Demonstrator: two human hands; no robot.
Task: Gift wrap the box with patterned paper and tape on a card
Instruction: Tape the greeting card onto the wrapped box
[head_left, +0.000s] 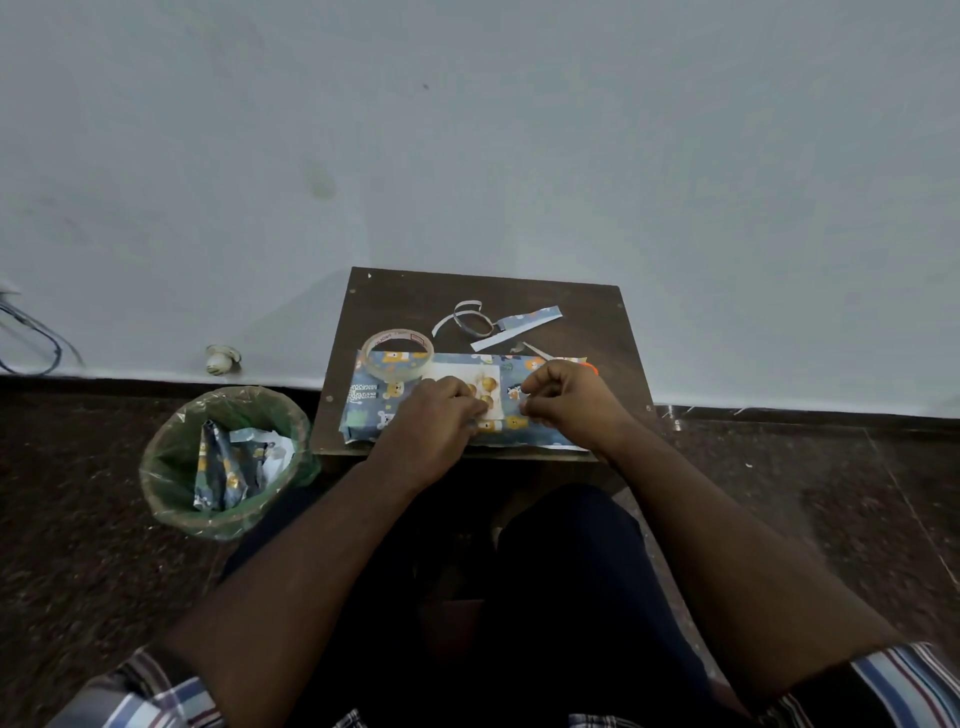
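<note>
With the wrapped box lying near the tabletop's near edge, the left hand presses curled fingers on the card while the right hand seems to pinch something unseen, so any slip could fix the card crooked.

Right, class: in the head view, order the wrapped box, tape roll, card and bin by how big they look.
1. Wrapped box
2. Bin, looks nearly as big but sits nearer the camera, so unsure
3. Card, partly hidden by the left hand
4. Tape roll, close to the card
</note>
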